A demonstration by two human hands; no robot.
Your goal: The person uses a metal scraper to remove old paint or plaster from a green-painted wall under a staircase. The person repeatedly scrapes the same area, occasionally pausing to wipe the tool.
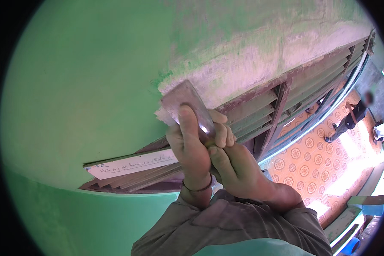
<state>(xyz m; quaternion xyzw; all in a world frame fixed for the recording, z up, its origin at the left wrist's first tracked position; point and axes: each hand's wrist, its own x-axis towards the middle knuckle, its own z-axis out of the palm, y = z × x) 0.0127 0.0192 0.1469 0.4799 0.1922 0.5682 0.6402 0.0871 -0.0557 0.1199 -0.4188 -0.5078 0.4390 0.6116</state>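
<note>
Both my hands grip a scraper with a flat, rectangular metal blade. The blade lies against the green wall, at the edge of a pale, patchy area where the green is partly gone. My left hand, with a thin bracelet at its wrist, presses its thumb on the blade, and its other fingers curl behind. Wrapped around the lower end of the scraper is my right hand, close against the left; the handle is mostly hidden between the hands.
Brown louvred shutters run below the pale band. A white strip with script lies across the slats at left. Far below at right, a person in dark clothes stands on a patterned tile floor. A blue container sits lower right.
</note>
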